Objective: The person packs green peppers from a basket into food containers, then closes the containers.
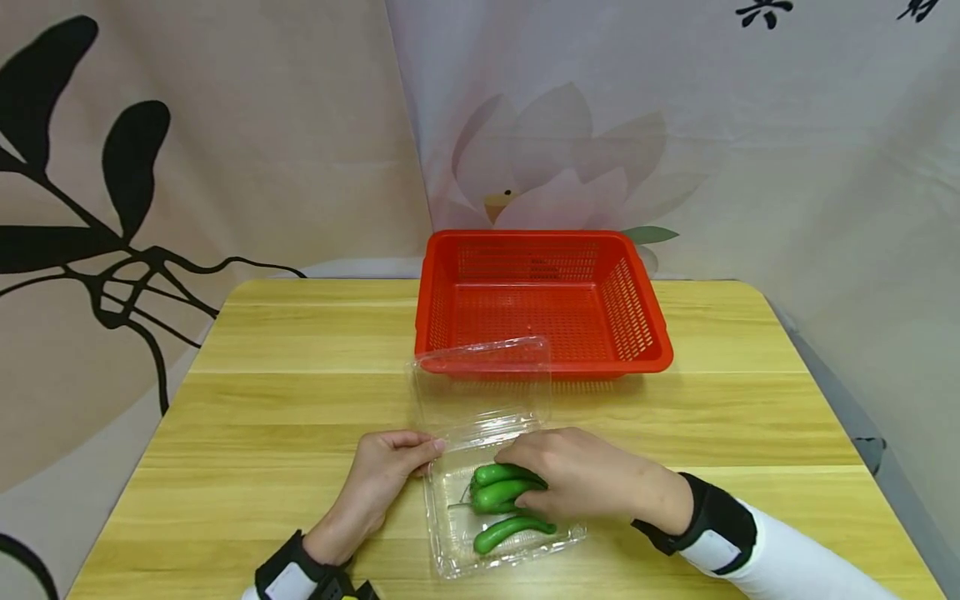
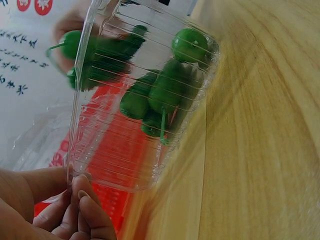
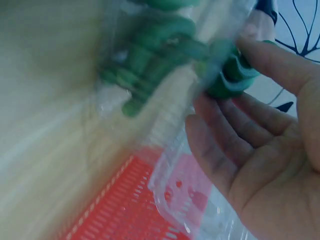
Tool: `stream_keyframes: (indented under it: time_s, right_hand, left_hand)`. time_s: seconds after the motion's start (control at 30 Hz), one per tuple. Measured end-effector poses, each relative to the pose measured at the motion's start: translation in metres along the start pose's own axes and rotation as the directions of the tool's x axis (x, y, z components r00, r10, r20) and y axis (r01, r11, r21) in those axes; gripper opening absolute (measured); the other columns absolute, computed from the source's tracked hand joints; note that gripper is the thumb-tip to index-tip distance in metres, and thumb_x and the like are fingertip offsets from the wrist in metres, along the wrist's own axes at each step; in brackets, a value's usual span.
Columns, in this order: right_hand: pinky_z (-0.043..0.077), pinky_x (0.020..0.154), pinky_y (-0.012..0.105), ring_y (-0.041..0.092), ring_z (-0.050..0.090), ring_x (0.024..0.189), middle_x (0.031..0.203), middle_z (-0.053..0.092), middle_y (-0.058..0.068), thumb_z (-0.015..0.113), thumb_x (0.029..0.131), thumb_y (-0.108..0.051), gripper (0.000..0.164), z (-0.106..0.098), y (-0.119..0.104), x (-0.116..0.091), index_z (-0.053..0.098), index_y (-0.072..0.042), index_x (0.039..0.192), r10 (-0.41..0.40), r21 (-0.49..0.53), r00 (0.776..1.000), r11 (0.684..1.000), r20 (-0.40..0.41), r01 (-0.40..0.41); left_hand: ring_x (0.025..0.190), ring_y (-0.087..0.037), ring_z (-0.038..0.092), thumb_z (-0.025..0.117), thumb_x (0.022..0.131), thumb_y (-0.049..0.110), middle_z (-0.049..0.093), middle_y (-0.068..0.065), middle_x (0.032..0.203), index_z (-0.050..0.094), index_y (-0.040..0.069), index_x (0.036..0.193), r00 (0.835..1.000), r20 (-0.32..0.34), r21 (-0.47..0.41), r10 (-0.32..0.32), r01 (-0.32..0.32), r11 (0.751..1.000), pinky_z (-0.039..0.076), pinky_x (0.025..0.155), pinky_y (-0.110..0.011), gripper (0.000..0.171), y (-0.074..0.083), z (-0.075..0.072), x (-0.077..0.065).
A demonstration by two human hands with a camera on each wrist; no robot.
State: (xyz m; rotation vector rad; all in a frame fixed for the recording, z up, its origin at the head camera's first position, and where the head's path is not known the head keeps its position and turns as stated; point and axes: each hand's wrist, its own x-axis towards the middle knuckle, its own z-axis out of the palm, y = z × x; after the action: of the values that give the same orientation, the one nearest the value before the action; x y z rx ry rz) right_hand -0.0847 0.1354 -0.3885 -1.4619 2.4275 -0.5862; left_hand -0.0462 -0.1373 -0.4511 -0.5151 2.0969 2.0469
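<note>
A clear plastic clamshell box (image 1: pixel 444 533) lies on the table, its lid (image 1: pixel 483 396) folded back toward the far side. The left hand (image 1: pixel 378 475) pinches the box's left rim between thumb and fingers. Over the box, the right hand (image 1: pixel 588 475) holds green chili peppers (image 1: pixel 501 493), at least two, between thumb and fingers. The left wrist view shows them above the rim. Several other peppers (image 2: pixel 167 90) lie inside against the box's bottom; one curved pepper (image 1: pixel 513 533) rests near the front edge. The right palm hides part of the box.
A red perforated plastic basket (image 1: pixel 543 367) stands at the back of the wooden table (image 1: pixel 300 375), and the lid's far edge overlaps its front rim. Behind the table hangs a printed cloth (image 1: pixel 300 125) with plant and flower pictures.
</note>
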Motion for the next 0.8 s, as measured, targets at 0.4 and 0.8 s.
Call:
stream_keyframes:
  time_s: [0.4, 0.8]
  right_hand:
    - [0.050, 0.074, 0.021, -0.003, 0.054, 0.084, 0.094, 0.062, -0.016, 0.087, 0.083, -0.022, 0.033, 0.024, -0.003, 0.001, 0.069, -0.018, 0.111, 0.004, -0.034, 0.991, 0.999, 0.130, 0.000]
    - [0.052, 0.074, 0.023, -0.003, 0.056, 0.085, 0.093, 0.062, -0.014, 0.090, 0.083, -0.032, 0.035, 0.028, -0.003, 0.000, 0.070, -0.019, 0.109, -0.004, -0.069, 0.992, 0.998, 0.129, 0.013]
  left_hand:
    - [0.065, -0.012, 0.062, 0.085, 0.088, 0.006, 0.075, -0.010, 0.085, 0.080, -0.005, 0.094, 1.000, 0.001, 0.005, -0.005, 0.005, 1.000, 0.053, 0.060, -0.023, 0.014, -0.001, 0.000, 0.001]
    - [0.065, -0.012, 0.062, 0.085, 0.088, 0.006, 0.076, -0.009, 0.086, 0.080, -0.005, 0.094, 1.000, 0.000, 0.002, -0.006, 0.006, 1.000, 0.052, 0.060, -0.023, 0.014, 0.000, 0.000, 0.001]
